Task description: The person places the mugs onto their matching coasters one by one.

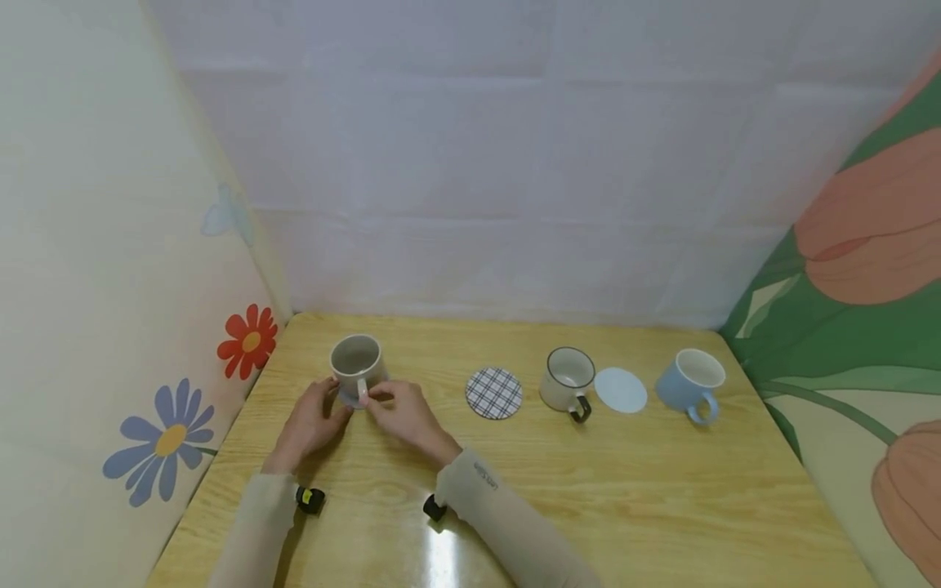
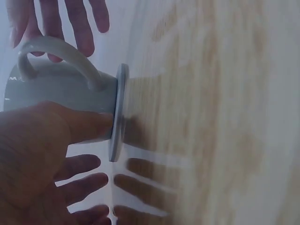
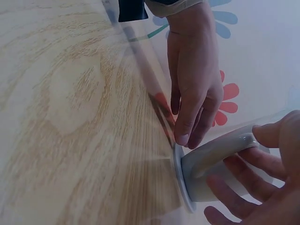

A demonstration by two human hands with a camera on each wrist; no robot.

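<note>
A light grey mug (image 1: 373, 375) stands on a thin round coaster (image 1: 350, 399) at the left of the table. My right hand (image 1: 403, 415) pinches the mug's handle (image 3: 218, 152) between thumb and forefinger, its other fingers spread beside the mug in the right wrist view. My left hand (image 1: 312, 422) is at the mug's near left side, fingers extended and pointing down. Its thumb (image 2: 89, 124) lies along the mug's base, with the tip right at the coaster's edge. The remaining left fingers reach down close to the tabletop.
Along the wooden table (image 1: 588, 506) to the right lie a checked coaster (image 1: 494, 394), a cream mug (image 1: 562, 392) with dark rim and handle, a pale blue coaster (image 1: 621, 389) and a blue mug (image 1: 680, 388). White cloth (image 1: 478, 163) hangs behind; flowered panels flank both sides.
</note>
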